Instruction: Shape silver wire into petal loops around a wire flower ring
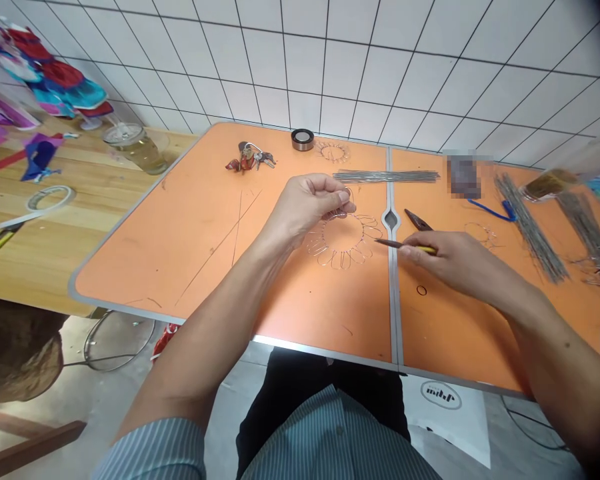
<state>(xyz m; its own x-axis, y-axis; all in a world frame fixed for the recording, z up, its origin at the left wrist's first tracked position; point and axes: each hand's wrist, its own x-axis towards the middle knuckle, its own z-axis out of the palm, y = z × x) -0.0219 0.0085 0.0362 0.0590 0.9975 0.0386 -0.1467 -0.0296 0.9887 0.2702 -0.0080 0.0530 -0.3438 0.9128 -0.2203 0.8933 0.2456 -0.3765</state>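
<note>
Head view. Item one: a wire flower (343, 243), a ring of thin silver wire with looped petals, is lying mid-table on the orange folding table (180, 267), just left of the metal centre seam (393, 267), its top rising into the left hand (305, 207). Left fingertips (343, 197) are pinching closed, grasping the wire at the flower's upper edge. The right hand (460, 263) is clenching a yellow-handled tool (420, 249), its dark shaft pointing left, near the petals but not touching them.

Also present: pliers (417, 220) lying just beyond the right hand; a bundle of straight wires (385, 176) lying across the seam near the far edge; a small wire ring (333, 152), a dark roll (303, 139) and a bunch of keys (250, 157) sitting along the far edge; more wire bundles (530, 227) lying toward the right edge.
</note>
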